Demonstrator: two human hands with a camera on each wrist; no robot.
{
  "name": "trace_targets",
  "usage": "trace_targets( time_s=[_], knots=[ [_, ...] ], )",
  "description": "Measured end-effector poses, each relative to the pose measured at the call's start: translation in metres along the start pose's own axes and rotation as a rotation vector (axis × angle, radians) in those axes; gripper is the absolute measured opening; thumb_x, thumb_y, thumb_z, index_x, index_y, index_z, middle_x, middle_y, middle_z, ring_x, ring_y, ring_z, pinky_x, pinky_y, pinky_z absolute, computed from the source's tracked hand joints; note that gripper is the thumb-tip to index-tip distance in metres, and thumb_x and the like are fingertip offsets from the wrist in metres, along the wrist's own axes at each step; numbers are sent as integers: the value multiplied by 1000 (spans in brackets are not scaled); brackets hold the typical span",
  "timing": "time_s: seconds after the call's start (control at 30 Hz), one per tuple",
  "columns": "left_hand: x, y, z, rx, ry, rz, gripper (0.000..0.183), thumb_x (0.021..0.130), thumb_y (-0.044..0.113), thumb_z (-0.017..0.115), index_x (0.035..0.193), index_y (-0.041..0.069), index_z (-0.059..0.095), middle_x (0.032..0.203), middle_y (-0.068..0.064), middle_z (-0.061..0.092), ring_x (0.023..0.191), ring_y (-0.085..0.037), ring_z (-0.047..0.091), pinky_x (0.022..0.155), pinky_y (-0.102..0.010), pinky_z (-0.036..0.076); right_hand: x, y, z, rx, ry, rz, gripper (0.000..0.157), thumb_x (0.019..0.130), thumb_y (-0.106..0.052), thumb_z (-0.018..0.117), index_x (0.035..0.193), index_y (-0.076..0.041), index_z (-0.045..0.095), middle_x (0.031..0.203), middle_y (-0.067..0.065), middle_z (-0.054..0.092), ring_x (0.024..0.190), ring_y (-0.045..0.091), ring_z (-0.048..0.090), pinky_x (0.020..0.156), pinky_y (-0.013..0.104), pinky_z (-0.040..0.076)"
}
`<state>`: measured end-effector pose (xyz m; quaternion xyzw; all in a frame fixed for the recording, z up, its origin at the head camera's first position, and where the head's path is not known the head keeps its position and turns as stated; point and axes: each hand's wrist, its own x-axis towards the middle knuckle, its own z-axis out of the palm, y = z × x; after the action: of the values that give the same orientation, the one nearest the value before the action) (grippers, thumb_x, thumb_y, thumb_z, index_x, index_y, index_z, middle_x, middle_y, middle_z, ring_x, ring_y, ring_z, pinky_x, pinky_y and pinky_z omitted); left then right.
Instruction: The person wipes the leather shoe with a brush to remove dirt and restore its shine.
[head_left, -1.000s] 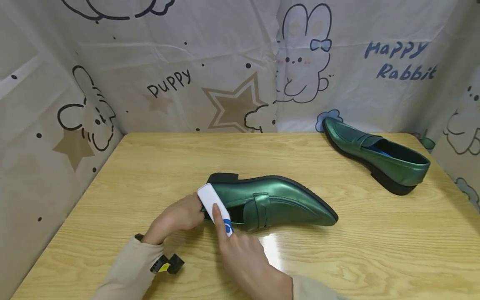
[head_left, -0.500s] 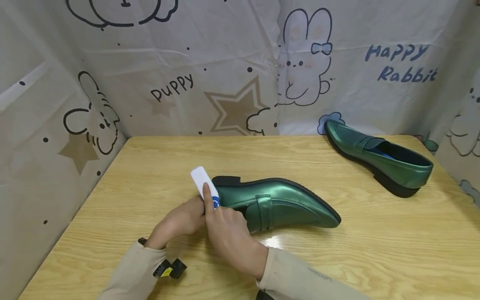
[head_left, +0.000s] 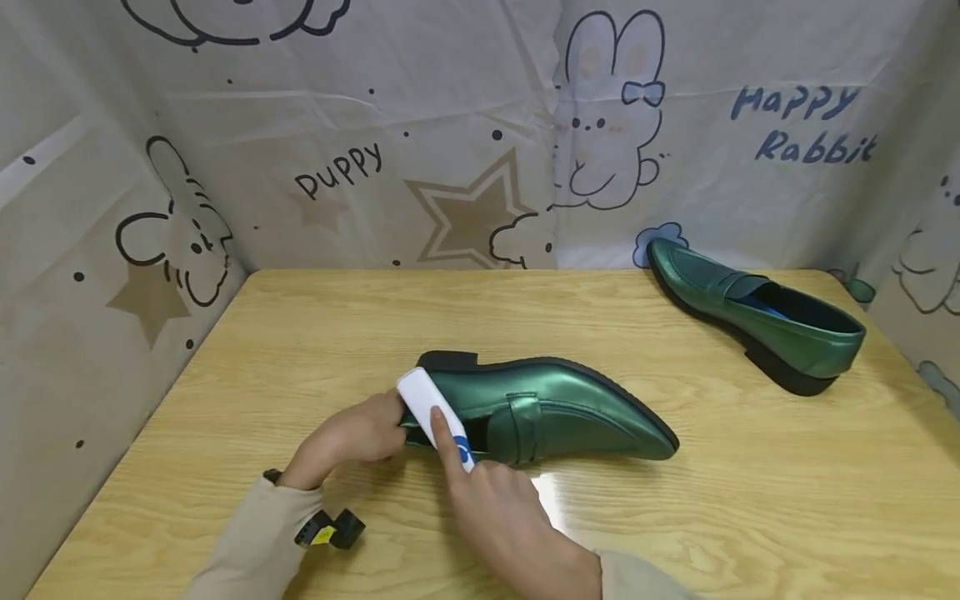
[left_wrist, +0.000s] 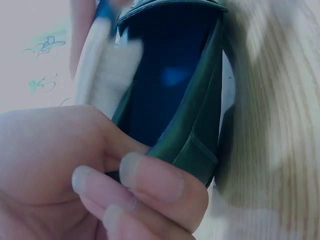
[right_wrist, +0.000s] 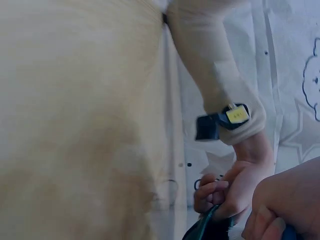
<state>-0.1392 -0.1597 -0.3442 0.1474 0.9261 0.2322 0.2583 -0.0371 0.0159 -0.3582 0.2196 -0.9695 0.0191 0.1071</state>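
A green metallic loafer [head_left: 592, 417] lies on its side in the head view, sole toward the back and toe to the right. My left hand [head_left: 363, 429] grips it at the heel end; in the left wrist view the thumb goes inside the opening while curled fingers [left_wrist: 160, 182] stay outside the back edge. My right hand [head_left: 502, 521] holds a white brush [head_left: 426, 404] with a blue patch, index finger stretched along its back. The brush lies over the shoe's heel side and opening. Its pale bristles [left_wrist: 120, 75], blurred, face the opening's rim in the left wrist view.
A matching green loafer [head_left: 795, 329] stands upright at the back right of the wooden table [head_left: 750, 492]. Printed cloth [head_left: 300, 100] hangs along the back and sides. A small black camera [head_left: 347, 528] juts from the left cuff.
The brush and right hand went up and left past the heel, then came back down and right over the opening. My left hand keeps its grip, and the shoe stays almost in place.
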Motion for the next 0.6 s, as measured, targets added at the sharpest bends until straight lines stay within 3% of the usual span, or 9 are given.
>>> trace_targets(
  time_s=[0.13, 0.2, 0.4, 0.6],
  knots=[
    [2, 1, 0, -34, -14, -4, 35, 75, -7, 44, 110, -13, 46, 57, -5, 50, 44, -13, 41, 41, -23, 33, -21, 10, 3, 0, 36, -20, 91, 72, -6, 71, 150, -8, 23, 48, 0, 44, 39, 10, 41, 33, 24, 30],
    [3, 1, -1, -49, -26, -16, 39, 77, -7, 43, 115, -15, 43, 59, -7, 52, 45, -14, 42, 42, -23, 34, -28, 14, 4, 24, 40, -20, 93, 70, -6, 72, 150, -8, 23, 49, 0, 45, 41, 12, 43, 33, 25, 31],
    [3, 0, -2, -43, -46, -41, 39, 79, -6, 41, 116, -17, 39, 59, -7, 52, 45, -14, 40, 44, -24, 33, -35, 22, 3, 36, 61, -46, 100, 64, -6, 74, 149, -9, 22, 50, 0, 47, 41, 13, 46, 33, 27, 31],
    [3, 3, -5, -76, -88, -26, 28, 84, -3, 41, 111, -12, 43, 60, -6, 50, 48, -15, 41, 46, -25, 33, -38, 34, -8, 135, -42, -41, 100, 69, -4, 73, 152, -13, 18, 52, 2, 48, 42, 14, 44, 35, 27, 30]
  ],
)
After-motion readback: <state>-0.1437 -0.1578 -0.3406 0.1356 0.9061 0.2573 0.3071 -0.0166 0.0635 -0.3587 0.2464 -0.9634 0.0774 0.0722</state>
